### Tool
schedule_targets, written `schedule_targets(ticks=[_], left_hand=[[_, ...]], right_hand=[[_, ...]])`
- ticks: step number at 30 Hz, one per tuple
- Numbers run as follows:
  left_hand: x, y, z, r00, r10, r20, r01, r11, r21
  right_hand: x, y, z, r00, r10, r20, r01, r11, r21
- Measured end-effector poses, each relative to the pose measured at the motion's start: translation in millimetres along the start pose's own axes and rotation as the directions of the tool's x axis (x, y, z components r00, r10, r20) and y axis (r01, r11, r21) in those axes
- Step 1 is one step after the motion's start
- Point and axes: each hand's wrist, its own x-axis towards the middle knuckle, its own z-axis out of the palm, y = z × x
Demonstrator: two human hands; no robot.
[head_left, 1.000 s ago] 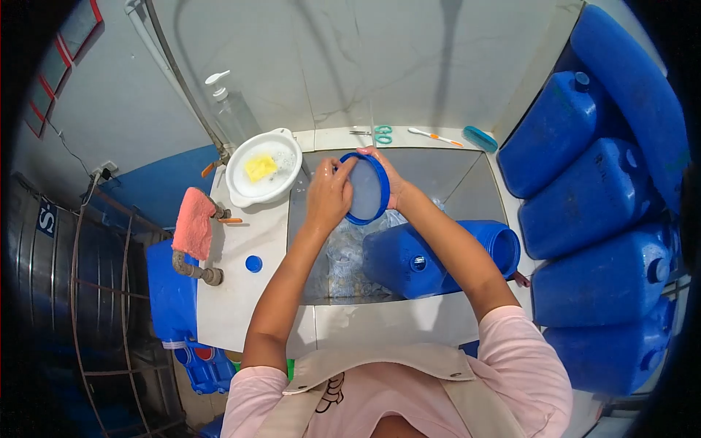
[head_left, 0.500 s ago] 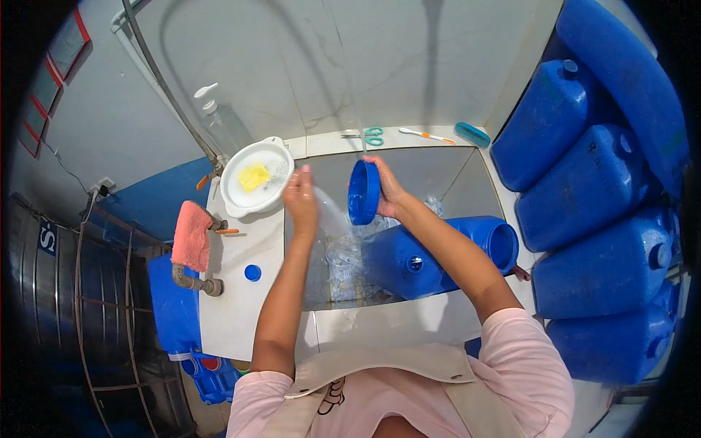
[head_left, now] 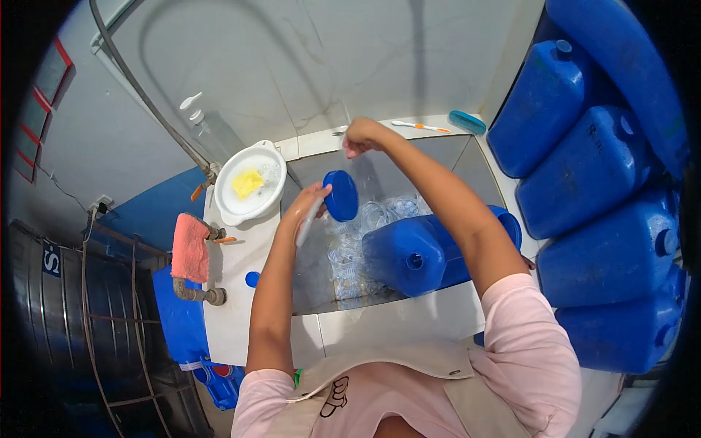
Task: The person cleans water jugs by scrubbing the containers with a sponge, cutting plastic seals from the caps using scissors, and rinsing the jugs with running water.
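Observation:
My left hand grips a round blue screw lid by its edge, above the sink's left part. A thin whitish translucent disc is also held against the palm, seen almost edge-on. My right hand is closed at the sink's far rim, in front of the scissors, which it mostly covers; what its fingers hold, if anything, is hidden. Below, a blue jerrycan lies on its side in the grey sink, partly behind my right forearm. Clear plastic pieces are heaped beside it.
A white basin with suds and a yellow sponge stands on the left ledge, near a pump bottle. A pink cloth hangs over a pipe. Toothbrush and blue brush lie behind. Blue jerrycans line the right.
The blue lid has passed from my right hand to my left. My right hand has moved up to the far rim, over the scissors. The whitish blur beside my left hand now shows as a disc.

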Motion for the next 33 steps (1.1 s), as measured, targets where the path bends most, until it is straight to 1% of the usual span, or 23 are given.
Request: schedule_targets(ticks=[2,6,7,8,10,12,13,14,15,16,17,18,19,21,22,23,25,26,28,29,31,32,33], left_hand=[[12.9,11.8,-5.5,0.915,0.035,0.401,0.186,0.847,-0.498],[48.6,19.9,7.7,0.944,-0.019,0.33,0.228,0.761,-0.607],[49.9,39.7,12.2,0.926,-0.061,0.372,0.237,0.862,-0.449],[55.3,50.4,18.6,0.923,-0.063,0.379,0.241,0.863,-0.444],[61.6,63.6,34.0,0.991,-0.126,0.045,0.127,0.992,-0.028],[58.4,68.8,38.9,0.999,-0.033,-0.019,0.034,0.997,0.066],[56.4,68.5,36.8,0.993,0.114,0.018,-0.114,0.936,0.334],[53.8,67.5,35.5,0.965,0.245,0.091,-0.253,0.784,0.567],[44.7,60.0,34.3,0.899,0.404,0.167,-0.384,0.547,0.744],[30.8,59.6,37.8,0.901,0.402,0.164,-0.38,0.548,0.745],[17.7,60.5,41.9,0.833,0.516,0.197,-0.387,0.29,0.875],[8.5,59.2,42.5,0.752,0.606,0.259,-0.336,0.014,0.942],[2.8,56.4,39.9,0.717,0.63,0.299,-0.329,-0.071,0.941],[-2.7,54.6,30.2,0.693,0.648,0.318,-0.338,-0.098,0.936],[-4.1,54.3,24.9,0.667,0.663,0.341,-0.349,-0.126,0.929],[-5.8,54.4,18.4,0.663,0.678,0.316,-0.325,-0.119,0.938],[-4.7,47.8,17.4,0.597,0.694,0.402,-0.444,-0.132,0.887],[-7.2,48.7,19.7,0.595,0.698,0.399,-0.441,-0.131,0.888],[-11.0,52.9,27.0,0.451,0.837,0.31,-0.478,-0.067,0.876],[-11.9,57.4,29.9,0.445,0.839,0.314,-0.48,-0.073,0.874],[-13.8,58.3,33.9,0.432,0.869,-0.241,-0.234,0.366,0.901],[-11.5,57.1,31.2,0.433,0.87,-0.236,-0.237,0.362,0.902],[-9.5,55.0,25.0,0.649,0.676,-0.348,-0.093,0.525,0.846]], right_hand=[[2.3,-20.3,-9.4,0.987,0.022,0.161,-0.038,0.995,0.096],[0.7,-39.3,-14.6,0.976,0.04,0.213,-0.051,0.998,0.044],[-5.1,-44.0,-14.8,0.977,0.027,0.213,-0.039,0.998,0.054],[-10.3,-48.2,-14.4,0.977,0.013,0.214,-0.027,0.998,0.063],[-15.6,-53.0,-15.3,0.983,0.015,0.185,-0.033,0.995,0.09],[-16.4,-54.7,-18.8,0.98,-0.062,0.192,0.06,0.998,0.014],[-18.8,-54.0,-18.8,0.98,-0.061,0.191,0.059,0.998,0.016],[-21.8,-52.6,-17.5,0.979,-0.127,0.158,0.134,0.991,-0.031],[-24.6,-52.2,-16.1,0.972,-0.196,0.13,0.207,0.975,-0.08],[-10.7,-43.0,-15.5,0.971,-0.196,0.134,0.208,0.975,-0.078],[16.1,-27.3,-15.5,0.9,-0.408,0.153,0.436,0.853,-0.287],[19.1,-24.1,-14.7,0.843,-0.503,0.192,0.536,0.752,-0.383],[21.1,-21.3,-13.9,0.774,-0.591,0.227,0.618,0.63,-0.47],[-13.6,-16.7,-9.9,0.812,-0.54,0.223,0.537,0.539,-0.649],[-31.2,8.3,-8.4,0.72,-0.598,0.351,0.594,0.27,-0.758],[-44.9,31.7,-6.0,0.616,-0.609,0.501,0.606,-0.04,-0.794],[-53.7,63.4,-2.8,0.456,-0.728,0.512,0.677,-0.091,-0.731],[-55.4,70.0,-2.3,0.453,-0.727,0.515,0.676,-0.096,-0.73],[-57.3,75.7,-5.3,0.424,-0.821,0.383,0.661,-0.009,-0.75],[-56.8,74.6,-7.2,0.422,-0.823,0.38,0.656,-0.012,-0.754],[-56.3,80.0,-6.5,0.544,-0.798,0.259,0.537,0.094,-0.838],[-54.1,81.6,-7.6,0.544,-0.8,0.253,0.534,0.097,-0.84],[-51.2,82.5,-7.6,0.496,-0.824,0.274,0.536,0.042,-0.843]])
